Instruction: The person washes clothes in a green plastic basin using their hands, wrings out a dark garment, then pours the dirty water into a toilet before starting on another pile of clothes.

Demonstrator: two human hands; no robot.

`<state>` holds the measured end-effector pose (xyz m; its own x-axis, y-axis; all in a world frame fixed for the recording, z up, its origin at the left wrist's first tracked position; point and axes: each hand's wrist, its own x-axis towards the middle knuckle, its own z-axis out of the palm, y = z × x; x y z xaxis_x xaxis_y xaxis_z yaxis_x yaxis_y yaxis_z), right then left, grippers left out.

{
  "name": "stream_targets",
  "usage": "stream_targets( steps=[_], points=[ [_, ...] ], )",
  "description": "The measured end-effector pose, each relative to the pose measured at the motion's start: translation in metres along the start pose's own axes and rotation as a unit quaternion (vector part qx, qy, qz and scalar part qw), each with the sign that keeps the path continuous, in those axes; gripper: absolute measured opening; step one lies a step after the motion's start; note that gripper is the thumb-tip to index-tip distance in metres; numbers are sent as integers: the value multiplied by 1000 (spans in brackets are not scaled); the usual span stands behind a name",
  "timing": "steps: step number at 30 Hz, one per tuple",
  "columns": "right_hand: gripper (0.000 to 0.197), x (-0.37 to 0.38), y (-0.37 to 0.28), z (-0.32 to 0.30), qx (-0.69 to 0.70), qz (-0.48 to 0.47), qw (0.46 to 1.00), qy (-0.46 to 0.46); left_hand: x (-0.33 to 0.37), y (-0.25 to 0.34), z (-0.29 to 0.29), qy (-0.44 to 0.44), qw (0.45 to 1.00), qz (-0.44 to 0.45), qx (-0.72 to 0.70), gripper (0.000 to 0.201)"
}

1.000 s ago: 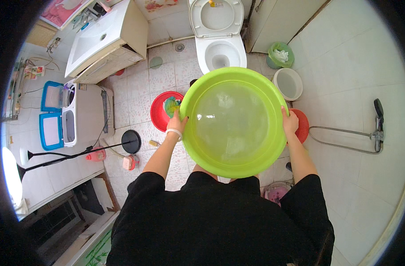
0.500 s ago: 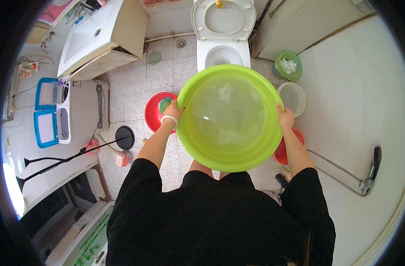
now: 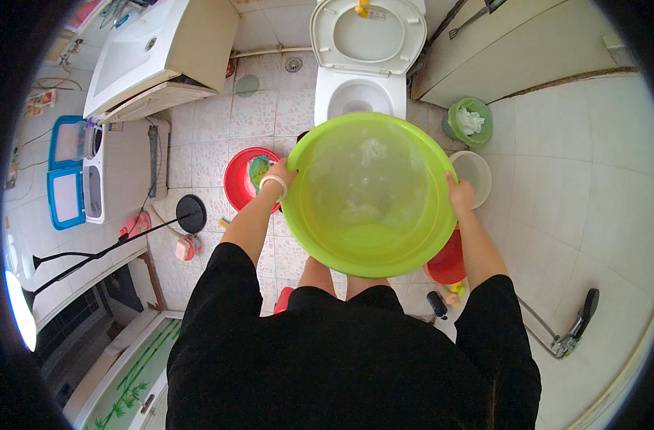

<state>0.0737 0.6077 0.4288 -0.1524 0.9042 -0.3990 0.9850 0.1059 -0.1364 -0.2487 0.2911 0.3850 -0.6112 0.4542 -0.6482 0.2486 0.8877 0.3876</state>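
A person (image 3: 348, 351) in black is standing in a tiled bathroom, seen from above. To the upper left, a sink unit (image 3: 216, 46) is standing near a white washer (image 3: 133, 168) with its blue-edged lids raised. A toilet (image 3: 363, 69) is facing the person, its seat up. A big lime basin (image 3: 370, 265) is hanging in the air between both hands, overlapping the toilet's front edge in view; cloudy water (image 3: 366, 172) is lying toward its far side. On the floor, a red tub (image 3: 234, 179) is sitting beyond the left arm, while a white bucket (image 3: 484, 188) is showing past the basin's right edge. The left hand (image 3: 278, 175) is clamping the basin's left rim, thumb on top; the right hand (image 3: 461, 195) is clamping the right rim, so the basin is lying inward of each. Fingers underneath are hiding from view. A white band (image 3: 275, 181) is circling the left wrist.
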Motion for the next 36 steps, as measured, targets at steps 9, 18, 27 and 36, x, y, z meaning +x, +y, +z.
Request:
stream_targets(
  steps=[9, 18, 27, 36],
  points=[
    [62, 16, -11, -5, -5, 6, 999, -41, 10, 8, -5, -32, 999, -7, -3, 45],
    [64, 39, -11, 8, -71, 26, 991, -112, 27, 0, -5, -24, 999, -18, 23, 45],
    [69, 51, -9, 11, -94, -8, 986, -141, 38, -6, -3, -23, 999, -5, -24, 42],
    [71, 72, -18, 8, -117, -42, 981, -150, 47, -9, 0, -25, 999, -42, -19, 44]
  ],
)
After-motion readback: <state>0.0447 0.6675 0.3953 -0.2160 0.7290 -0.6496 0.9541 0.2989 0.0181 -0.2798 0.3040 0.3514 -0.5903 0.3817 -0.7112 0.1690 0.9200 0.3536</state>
